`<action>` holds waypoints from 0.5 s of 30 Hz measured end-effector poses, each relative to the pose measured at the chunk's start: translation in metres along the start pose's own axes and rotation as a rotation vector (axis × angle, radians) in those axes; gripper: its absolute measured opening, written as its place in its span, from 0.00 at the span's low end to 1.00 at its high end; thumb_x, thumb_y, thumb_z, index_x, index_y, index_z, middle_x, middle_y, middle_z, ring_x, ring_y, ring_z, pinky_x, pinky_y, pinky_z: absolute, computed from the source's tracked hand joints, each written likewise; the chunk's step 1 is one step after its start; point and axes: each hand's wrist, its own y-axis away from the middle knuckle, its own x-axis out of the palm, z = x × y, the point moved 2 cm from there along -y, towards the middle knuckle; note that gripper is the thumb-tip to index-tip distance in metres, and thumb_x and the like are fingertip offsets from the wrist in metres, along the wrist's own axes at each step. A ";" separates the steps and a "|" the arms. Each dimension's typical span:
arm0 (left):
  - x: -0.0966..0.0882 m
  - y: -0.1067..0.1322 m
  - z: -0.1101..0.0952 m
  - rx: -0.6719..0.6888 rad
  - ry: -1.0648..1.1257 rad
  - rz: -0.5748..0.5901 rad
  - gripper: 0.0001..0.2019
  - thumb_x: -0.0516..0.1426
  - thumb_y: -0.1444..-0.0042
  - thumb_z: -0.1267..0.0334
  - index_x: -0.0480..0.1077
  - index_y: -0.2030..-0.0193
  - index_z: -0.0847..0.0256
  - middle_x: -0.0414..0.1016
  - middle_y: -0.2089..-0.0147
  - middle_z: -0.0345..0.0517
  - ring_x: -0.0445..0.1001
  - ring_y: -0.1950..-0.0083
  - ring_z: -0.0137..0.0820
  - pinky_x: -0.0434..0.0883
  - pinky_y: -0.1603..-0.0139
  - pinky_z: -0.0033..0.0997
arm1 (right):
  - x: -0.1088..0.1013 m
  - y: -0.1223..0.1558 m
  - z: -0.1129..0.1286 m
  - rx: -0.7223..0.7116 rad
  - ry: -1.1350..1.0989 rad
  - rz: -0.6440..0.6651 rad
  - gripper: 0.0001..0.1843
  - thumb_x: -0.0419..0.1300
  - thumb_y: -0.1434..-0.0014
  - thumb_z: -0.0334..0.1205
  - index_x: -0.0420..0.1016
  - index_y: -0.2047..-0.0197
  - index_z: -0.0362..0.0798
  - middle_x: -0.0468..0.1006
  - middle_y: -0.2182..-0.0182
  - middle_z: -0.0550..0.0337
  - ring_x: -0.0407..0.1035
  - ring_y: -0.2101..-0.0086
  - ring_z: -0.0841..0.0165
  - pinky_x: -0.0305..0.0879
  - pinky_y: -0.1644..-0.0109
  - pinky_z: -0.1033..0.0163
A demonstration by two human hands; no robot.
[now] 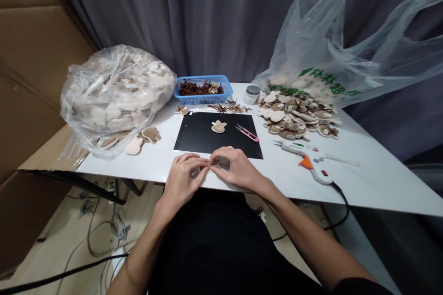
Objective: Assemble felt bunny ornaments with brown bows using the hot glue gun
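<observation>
Near the table's front edge my left hand [185, 171] and my right hand [235, 166] meet fingertip to fingertip. Both are closed in a pinch on a small brownish piece [209, 166], mostly hidden by the fingers, so its kind is unclear. Just beyond them lies a black mat [194, 136]. On it rests a beige plush bunny-head patch [218, 126] with a small white tag. Pink-handled thread snips [248, 132] lie at the mat's right side, blades pointing up and left.
A hot glue gun [308, 161] lies right, its cord over the edge. Behind it are a heap of bunny patches [297, 115] and a plastic bag [321, 64]. A lidded jar [252, 95], blue basket of brown bows [204, 99] and stuffed clear bag [117, 97] stand farther back.
</observation>
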 end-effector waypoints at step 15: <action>-0.006 -0.003 -0.011 -0.043 -0.116 0.143 0.08 0.61 0.28 0.57 0.80 0.48 0.53 0.82 0.44 0.44 0.75 0.43 0.41 0.67 0.44 0.43 | -0.001 0.000 -0.003 0.130 0.001 0.004 0.09 0.71 0.40 0.31 0.76 0.67 0.51 0.83 0.66 0.62 0.76 0.62 0.63 0.65 0.54 0.58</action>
